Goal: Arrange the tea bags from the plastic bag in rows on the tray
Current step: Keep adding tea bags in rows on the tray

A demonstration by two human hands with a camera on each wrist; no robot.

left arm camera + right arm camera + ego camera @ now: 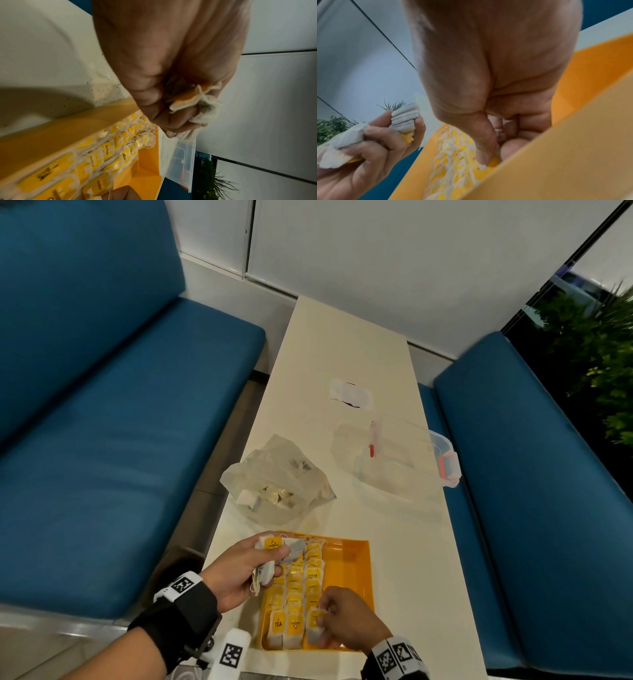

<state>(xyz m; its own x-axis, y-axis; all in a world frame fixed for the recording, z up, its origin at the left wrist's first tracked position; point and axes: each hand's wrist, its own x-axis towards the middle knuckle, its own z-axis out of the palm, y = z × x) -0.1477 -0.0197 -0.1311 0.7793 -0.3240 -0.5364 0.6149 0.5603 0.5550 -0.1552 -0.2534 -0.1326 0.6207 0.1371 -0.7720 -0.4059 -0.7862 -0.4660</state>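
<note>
My left hand clutches a soft bunch of tea bags; my right hand pinches one papery tea bag in the orange plastic tray.

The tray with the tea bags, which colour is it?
Orange-yellow; the tray shows best in the head view.

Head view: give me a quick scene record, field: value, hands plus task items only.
left hand: grips a bunch of tea bags above the tray's far left corner
right hand: pinches one tea bag at the near end of the third row
tray: orange, three rows of tea bags on its left part, right part bare
plastic bag: beyond the tray, tea bags left inside
clear container: far right on the table, empty
</note>
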